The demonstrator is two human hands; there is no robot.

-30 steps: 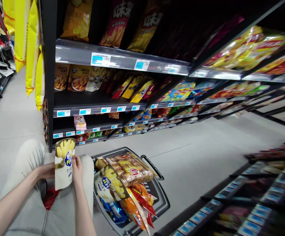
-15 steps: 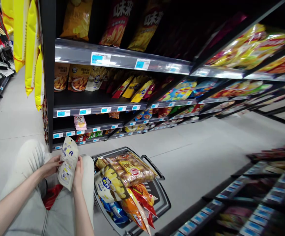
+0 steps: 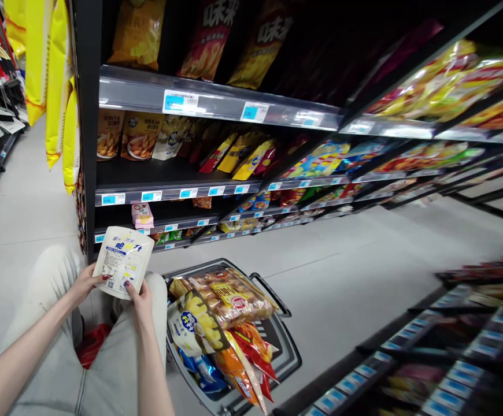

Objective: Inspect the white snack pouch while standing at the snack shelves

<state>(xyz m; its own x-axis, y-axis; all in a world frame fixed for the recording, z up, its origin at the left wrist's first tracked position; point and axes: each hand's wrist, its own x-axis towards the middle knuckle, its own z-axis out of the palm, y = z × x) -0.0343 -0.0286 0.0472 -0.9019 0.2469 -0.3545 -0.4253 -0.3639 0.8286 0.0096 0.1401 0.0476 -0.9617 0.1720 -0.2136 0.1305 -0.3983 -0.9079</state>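
Both hands on the white pouch (image 3: 124,263), printed face toward my camera. Left hand (image 3: 84,283) grasps its lower left edge, thumb on the face; right hand (image 3: 143,296) grasps the lower right corner, thumb also on the face. Pouch is up between the knees, top tilted slightly right, apart from the basket (image 3: 297,361). Basket sits beside the right knee, holding a potato-print pouch (image 3: 197,323), a large clear-wrapped pack (image 3: 229,294), plus orange, red and blue bags. Snack shelves (image 3: 177,169) ahead.
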